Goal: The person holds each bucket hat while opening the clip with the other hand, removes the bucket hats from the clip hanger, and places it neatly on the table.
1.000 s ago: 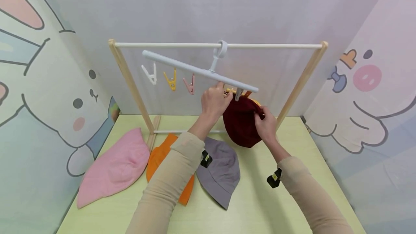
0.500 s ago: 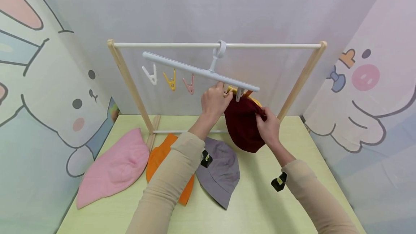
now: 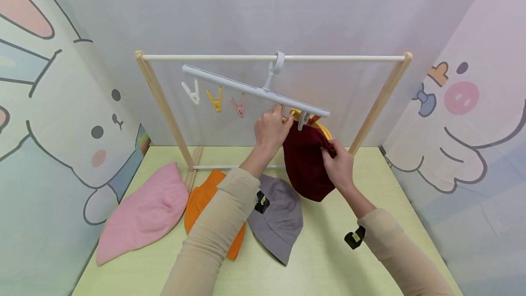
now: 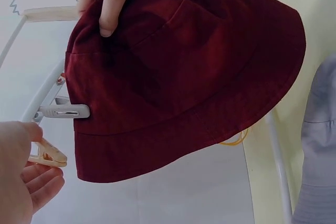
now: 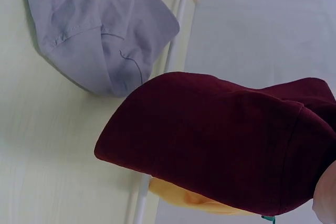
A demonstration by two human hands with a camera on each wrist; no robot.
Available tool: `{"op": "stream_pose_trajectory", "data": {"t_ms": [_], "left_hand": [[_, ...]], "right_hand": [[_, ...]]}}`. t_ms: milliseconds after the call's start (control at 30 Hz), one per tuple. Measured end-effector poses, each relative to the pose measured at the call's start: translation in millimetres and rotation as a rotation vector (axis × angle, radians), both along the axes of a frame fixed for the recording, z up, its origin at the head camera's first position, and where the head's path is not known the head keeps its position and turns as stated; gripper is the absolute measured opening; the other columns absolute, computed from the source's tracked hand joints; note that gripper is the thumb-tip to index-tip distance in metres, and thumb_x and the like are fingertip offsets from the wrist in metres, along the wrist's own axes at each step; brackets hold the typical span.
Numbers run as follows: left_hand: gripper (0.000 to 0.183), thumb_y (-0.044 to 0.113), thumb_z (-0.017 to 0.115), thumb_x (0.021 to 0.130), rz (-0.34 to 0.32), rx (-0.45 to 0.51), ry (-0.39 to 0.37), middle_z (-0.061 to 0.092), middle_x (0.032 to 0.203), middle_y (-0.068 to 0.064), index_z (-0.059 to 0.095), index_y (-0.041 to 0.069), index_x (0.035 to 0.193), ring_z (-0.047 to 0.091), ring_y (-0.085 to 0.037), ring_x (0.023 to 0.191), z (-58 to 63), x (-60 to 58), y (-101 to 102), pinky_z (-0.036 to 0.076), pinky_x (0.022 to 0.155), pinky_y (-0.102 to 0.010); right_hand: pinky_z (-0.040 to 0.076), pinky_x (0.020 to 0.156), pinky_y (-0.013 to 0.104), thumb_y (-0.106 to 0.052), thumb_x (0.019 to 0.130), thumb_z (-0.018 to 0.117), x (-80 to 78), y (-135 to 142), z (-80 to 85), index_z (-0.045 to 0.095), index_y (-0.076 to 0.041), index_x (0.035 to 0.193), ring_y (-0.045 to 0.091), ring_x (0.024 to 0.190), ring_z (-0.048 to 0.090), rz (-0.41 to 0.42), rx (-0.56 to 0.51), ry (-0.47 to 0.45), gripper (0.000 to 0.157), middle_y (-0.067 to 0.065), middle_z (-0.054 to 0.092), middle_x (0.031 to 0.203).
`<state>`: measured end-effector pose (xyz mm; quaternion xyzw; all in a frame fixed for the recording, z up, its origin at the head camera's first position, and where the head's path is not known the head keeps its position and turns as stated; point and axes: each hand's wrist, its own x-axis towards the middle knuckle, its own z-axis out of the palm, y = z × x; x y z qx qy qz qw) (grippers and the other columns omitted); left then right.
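In the head view, my right hand (image 3: 339, 162) grips a maroon bucket hat (image 3: 307, 161) by its crown, folded sideways under the right half of a pale blue hanger (image 3: 230, 82). My left hand (image 3: 271, 129) pinches a cream clothespin (image 4: 50, 156) just beyond the hat's brim; this peg looks apart from the cloth in the left wrist view. A grey clothespin (image 4: 65, 111) overlaps the hat's edge; whether it bites the cloth I cannot tell. Behind the maroon hat, part of a yellow hat (image 5: 194, 198) shows, and an orange clothespin (image 3: 314, 119) sits at the hanger's right end.
White (image 3: 191, 91), yellow (image 3: 215, 99) and pink (image 3: 238, 106) clothespins dangle from the hanger's left half. The hanger hooks over a white rail (image 3: 213, 57) with wooden posts. Pink (image 3: 144, 214), orange (image 3: 203, 198) and grey (image 3: 279, 216) hats lie on the table (image 3: 328, 259).
The maroon hat has sunk a little, and my right hand has shifted slightly right and down with it. My left hand stays almost where it was.
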<state>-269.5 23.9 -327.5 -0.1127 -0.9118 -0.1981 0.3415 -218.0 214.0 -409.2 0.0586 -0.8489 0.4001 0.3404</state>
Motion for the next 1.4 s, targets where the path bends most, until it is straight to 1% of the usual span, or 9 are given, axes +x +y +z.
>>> {"op": "stream_pose_trajectory", "data": {"t_ms": [100, 167, 467, 733, 900, 1000, 1167, 1267, 1400], "left_hand": [[0.027, 0.036, 0.067, 0.081, 0.008, 0.000, 0.003, 0.060, 0.061, -0.001, 0.065, 0.010, 0.088, 0.052, -0.016, 0.047, -0.9, 0.3, 0.8, 0.042, 0.042, -0.029], [0.027, 0.036, 0.068, 0.080, 0.013, 0.001, 0.007, 0.060, 0.061, -0.001, 0.065, 0.010, 0.088, 0.052, -0.017, 0.047, -1.1, 0.6, 1.4, 0.042, 0.042, -0.030], [0.026, 0.036, 0.067, 0.080, 0.024, 0.023, -0.006, 0.060, 0.063, 0.000, 0.063, 0.011, 0.085, 0.054, -0.019, 0.050, -1.8, 1.6, 1.9, 0.043, 0.044, -0.032], [0.024, 0.034, 0.067, 0.080, 0.025, 0.059, -0.013, 0.062, 0.070, 0.001, 0.064, 0.012, 0.090, 0.056, -0.019, 0.054, -4.2, 5.8, 1.0, 0.044, 0.046, -0.032], [0.028, 0.032, 0.067, 0.081, 0.010, 0.093, -0.010, 0.065, 0.080, -0.001, 0.066, 0.012, 0.101, 0.062, -0.020, 0.064, -5.6, 10.3, 0.3, 0.047, 0.051, -0.034], [0.030, 0.032, 0.067, 0.081, 0.005, 0.105, 0.013, 0.066, 0.085, -0.001, 0.066, 0.012, 0.104, 0.064, -0.021, 0.069, -6.5, 11.7, -0.8, 0.049, 0.054, -0.035], [0.028, 0.027, 0.068, 0.081, -0.016, 0.111, 0.063, 0.067, 0.088, -0.002, 0.067, 0.011, 0.104, 0.064, -0.018, 0.071, -8.6, 13.8, -1.9, 0.049, 0.054, -0.032], [0.026, 0.025, 0.067, 0.081, -0.032, 0.113, 0.075, 0.067, 0.089, -0.004, 0.068, 0.010, 0.101, 0.064, -0.019, 0.072, -9.9, 16.7, -1.7, 0.049, 0.052, -0.031], [0.023, 0.026, 0.066, 0.082, -0.064, 0.105, 0.079, 0.067, 0.090, -0.004, 0.068, 0.009, 0.097, 0.064, -0.019, 0.074, -10.9, 20.4, 0.1, 0.050, 0.055, -0.031]], "right_hand": [[0.041, 0.061, 0.021, -0.010, 0.083, 0.063, 2.9, -1.1, 0.8, 0.064, -0.006, 0.094, 0.020, 0.069, 0.060, -0.003, 0.001, -0.002, 0.011, 0.011, 0.067, 0.083], [0.040, 0.061, 0.019, -0.009, 0.083, 0.063, 4.8, -1.7, 1.8, 0.064, -0.006, 0.093, 0.020, 0.069, 0.060, -0.005, -0.001, -0.005, 0.011, 0.011, 0.067, 0.083], [0.040, 0.061, 0.016, -0.010, 0.083, 0.064, 9.3, -2.4, 4.9, 0.064, -0.006, 0.093, 0.021, 0.071, 0.062, -0.004, -0.005, -0.021, 0.011, 0.010, 0.067, 0.081], [0.040, 0.060, 0.014, -0.010, 0.084, 0.063, 11.5, -2.6, 5.9, 0.064, -0.005, 0.093, 0.020, 0.069, 0.061, 0.013, 0.004, -0.011, 0.010, 0.010, 0.067, 0.081], [0.040, 0.059, 0.016, -0.010, 0.084, 0.063, 13.3, -2.2, 7.0, 0.064, -0.005, 0.093, 0.020, 0.068, 0.061, 0.016, 0.009, -0.001, 0.011, 0.010, 0.067, 0.081], [0.042, 0.059, 0.019, -0.010, 0.084, 0.063, 14.1, -2.3, 6.9, 0.064, -0.006, 0.093, 0.020, 0.068, 0.061, 0.015, 0.018, 0.008, 0.011, 0.009, 0.067, 0.080], [0.042, 0.058, 0.018, -0.009, 0.083, 0.063, 14.6, -2.8, 6.4, 0.065, -0.007, 0.093, 0.019, 0.067, 0.061, 0.018, 0.027, 0.024, 0.011, 0.009, 0.067, 0.080], [0.041, 0.058, 0.015, -0.009, 0.083, 0.063, 15.5, -3.4, 6.5, 0.065, -0.007, 0.093, 0.018, 0.067, 0.061, 0.023, 0.030, 0.029, 0.011, 0.008, 0.067, 0.080], [0.041, 0.058, 0.014, -0.008, 0.083, 0.064, 16.9, -4.5, 7.1, 0.064, -0.007, 0.093, 0.016, 0.067, 0.060, 0.038, 0.039, 0.036, 0.010, 0.008, 0.067, 0.080]]}}
